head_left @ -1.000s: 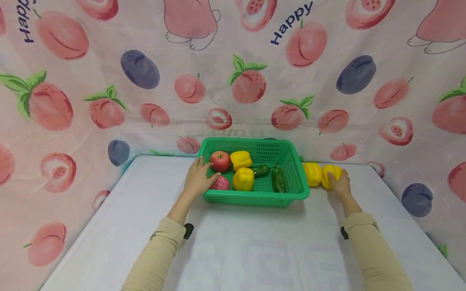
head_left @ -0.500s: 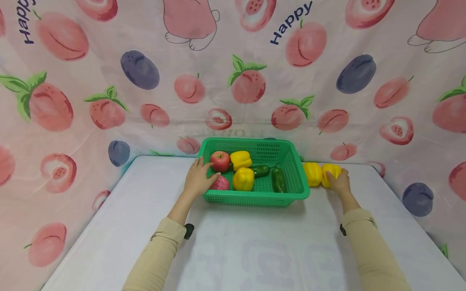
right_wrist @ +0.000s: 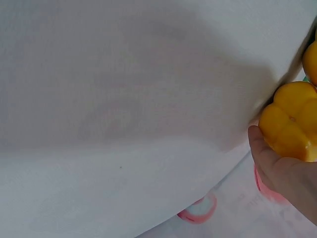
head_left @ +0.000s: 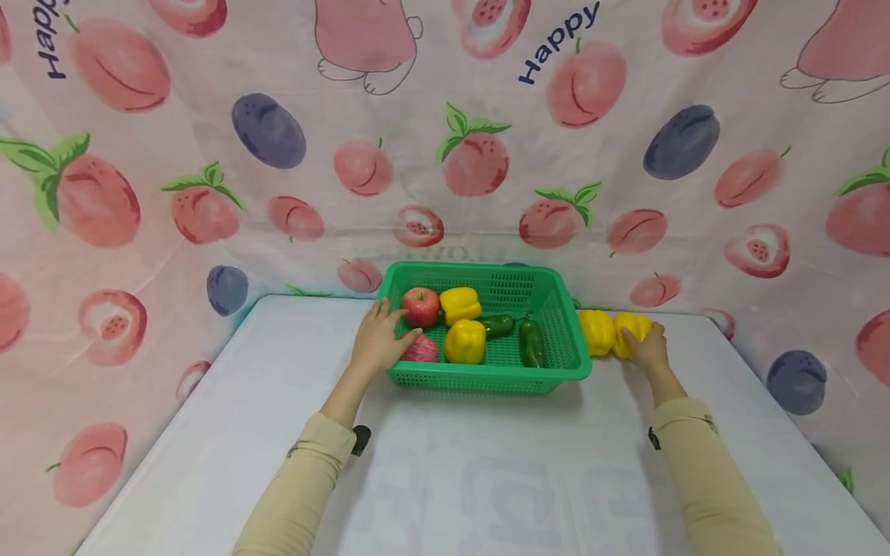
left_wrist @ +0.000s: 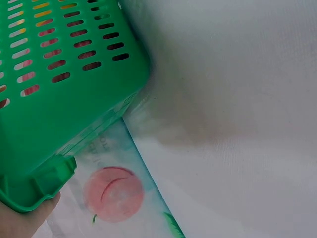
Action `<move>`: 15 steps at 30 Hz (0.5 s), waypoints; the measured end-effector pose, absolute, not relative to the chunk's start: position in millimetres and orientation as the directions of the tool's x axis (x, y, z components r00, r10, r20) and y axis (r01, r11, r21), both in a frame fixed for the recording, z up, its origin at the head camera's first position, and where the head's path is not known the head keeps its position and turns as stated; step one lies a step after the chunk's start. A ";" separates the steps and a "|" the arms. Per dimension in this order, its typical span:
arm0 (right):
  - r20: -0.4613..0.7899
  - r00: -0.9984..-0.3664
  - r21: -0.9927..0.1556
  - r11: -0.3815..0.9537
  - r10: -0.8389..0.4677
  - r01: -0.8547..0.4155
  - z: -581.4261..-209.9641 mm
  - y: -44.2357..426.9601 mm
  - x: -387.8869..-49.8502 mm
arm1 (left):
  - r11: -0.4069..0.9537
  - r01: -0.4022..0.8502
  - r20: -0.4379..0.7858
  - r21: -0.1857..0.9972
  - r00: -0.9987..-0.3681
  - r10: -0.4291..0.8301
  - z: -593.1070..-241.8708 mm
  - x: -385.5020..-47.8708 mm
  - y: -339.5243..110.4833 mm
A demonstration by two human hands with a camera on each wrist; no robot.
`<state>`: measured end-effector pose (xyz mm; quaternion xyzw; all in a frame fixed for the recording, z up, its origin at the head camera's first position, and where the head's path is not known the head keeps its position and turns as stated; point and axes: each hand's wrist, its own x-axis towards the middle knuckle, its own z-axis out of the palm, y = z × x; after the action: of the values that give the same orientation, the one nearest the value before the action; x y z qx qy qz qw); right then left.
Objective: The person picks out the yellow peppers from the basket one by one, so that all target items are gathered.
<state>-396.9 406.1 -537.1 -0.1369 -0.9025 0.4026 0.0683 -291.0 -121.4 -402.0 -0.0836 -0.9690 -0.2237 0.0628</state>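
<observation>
A green plastic basket stands at the back of the white table. My left hand grips its left rim, thumb on the inner side; only part of that hand shows in the left wrist view. To the right of the basket, two yellow bell peppers sit side by side. My right hand holds the outer bell pepper, with the thumb at its front left and fingers along its right side. The other bell pepper sits between it and the basket wall. In the right wrist view, the held bell pepper rests beside my thumb.
Inside the basket are a red apple, a pink streaked round fruit partly behind my left thumb, two yellow bell peppers and two dark green peppers. A fruit-print cloth hangs directly behind the table.
The right forearm has shifted slightly, and the outer bell pepper has tilted or moved a touch. My left hand and the basket have stayed in place.
</observation>
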 end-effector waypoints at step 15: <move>-0.058 -0.970 -0.607 0.763 0.237 0.223 -435.1 343.6 -323.4 | 0.883 0.193 0.166 0.428 -0.977 0.133 -401.5 -291.4 -120.9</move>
<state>-323.4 343.6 -435.1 -0.1226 -0.9388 0.3218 0.0112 -291.4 -120.9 -401.5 -0.0841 -0.9681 -0.2267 0.0661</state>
